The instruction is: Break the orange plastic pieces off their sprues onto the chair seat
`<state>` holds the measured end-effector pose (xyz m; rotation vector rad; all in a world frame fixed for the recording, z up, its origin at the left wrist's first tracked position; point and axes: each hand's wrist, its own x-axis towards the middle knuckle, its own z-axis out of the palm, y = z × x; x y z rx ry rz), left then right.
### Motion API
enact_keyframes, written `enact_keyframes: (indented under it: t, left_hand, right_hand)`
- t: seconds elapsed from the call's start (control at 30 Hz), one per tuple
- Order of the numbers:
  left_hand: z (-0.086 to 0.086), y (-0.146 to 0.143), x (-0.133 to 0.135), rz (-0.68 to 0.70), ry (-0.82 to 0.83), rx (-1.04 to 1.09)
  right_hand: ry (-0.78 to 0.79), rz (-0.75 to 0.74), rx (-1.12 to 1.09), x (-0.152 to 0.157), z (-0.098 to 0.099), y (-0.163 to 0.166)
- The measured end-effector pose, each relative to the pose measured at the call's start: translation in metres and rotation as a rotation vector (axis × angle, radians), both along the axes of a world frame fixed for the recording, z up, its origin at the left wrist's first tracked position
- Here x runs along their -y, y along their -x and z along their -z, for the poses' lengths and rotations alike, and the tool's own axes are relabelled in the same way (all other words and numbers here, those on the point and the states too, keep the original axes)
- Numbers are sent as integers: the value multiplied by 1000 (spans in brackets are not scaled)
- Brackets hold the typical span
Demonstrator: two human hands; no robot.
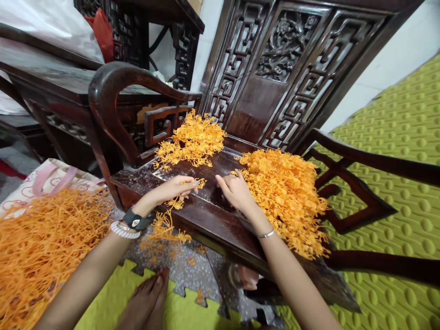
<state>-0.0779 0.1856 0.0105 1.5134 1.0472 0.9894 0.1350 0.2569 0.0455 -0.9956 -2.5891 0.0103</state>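
Note:
My left hand (173, 189) pinches a branched orange plastic sprig (172, 204) that hangs over the front edge of a dark carved wooden chair seat (206, 215). My right hand (237, 192) rests on the seat with fingers curled, touching the edge of a big heap of small orange plastic flower pieces (287, 197) on the seat's right. A smaller heap of orange sprigs (192, 140) lies at the back left of the seat.
A large pile of orange plastic stems (41, 247) fills a bag at the left, beside a pink-handled bag (51, 176). Green foam mats (395, 183) cover the floor. My foot (147, 302) rests below. A dark wooden table (51, 78) stands behind.

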Motion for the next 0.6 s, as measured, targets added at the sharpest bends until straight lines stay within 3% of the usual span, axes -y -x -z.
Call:
enact_keyframes:
  t: [0.13,0.27,0.4,0.6]
  left_hand:
    - [2,0,1,15,-63,-55]
    - [8,2,-1,15,-79,-103]
    - [7,2,1,6,-92,-130]
    - [-2,-3,8,-24,-207,-167]
  right_hand:
    - [299,-159,-424,13,9,17]
    - [412,-289,-355,24,16,29]
    - [311,-293,-226,19,13,25]
    - [-116,-214,-45,1,2,21]
